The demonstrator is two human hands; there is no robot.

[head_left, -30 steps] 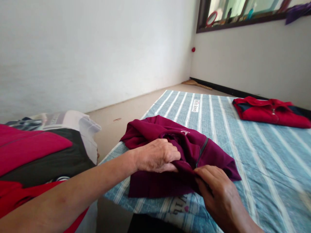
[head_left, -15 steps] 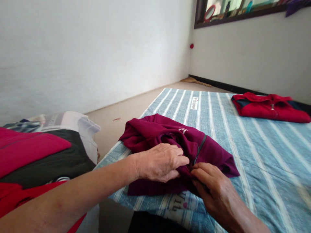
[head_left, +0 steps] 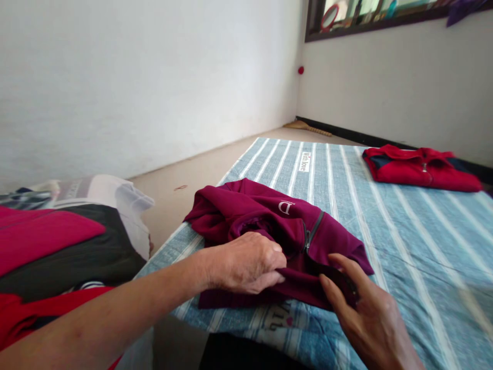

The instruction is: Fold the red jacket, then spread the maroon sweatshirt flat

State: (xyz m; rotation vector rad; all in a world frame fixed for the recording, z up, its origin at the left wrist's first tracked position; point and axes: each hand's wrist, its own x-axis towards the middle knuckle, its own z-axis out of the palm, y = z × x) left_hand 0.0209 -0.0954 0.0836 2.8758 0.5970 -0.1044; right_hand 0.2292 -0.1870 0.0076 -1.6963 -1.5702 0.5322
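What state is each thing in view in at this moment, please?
Blue-and-white striped cloth: spread out, near edge drooping.
Maroon fabric zip jacket: rumpled, on the striped cloth.
Left hand: closed on the jacket.
Right hand: at the jacket's dark edge, grip unclear.
Red-and-navy zip garment: folded.
Mixed-colour fabric clothes at left: heaped.
Purple fabric: hanging.
Round red-rimmed mirror: tilted.
Tan broom-like item: lying on the floor.

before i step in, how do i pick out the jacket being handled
Start at the blue striped cloth's near left edge. There lies a rumpled purple jacket, with the left hand and right hand on it. Its colour and white lettering set it apart from the folded red jacket farther off.
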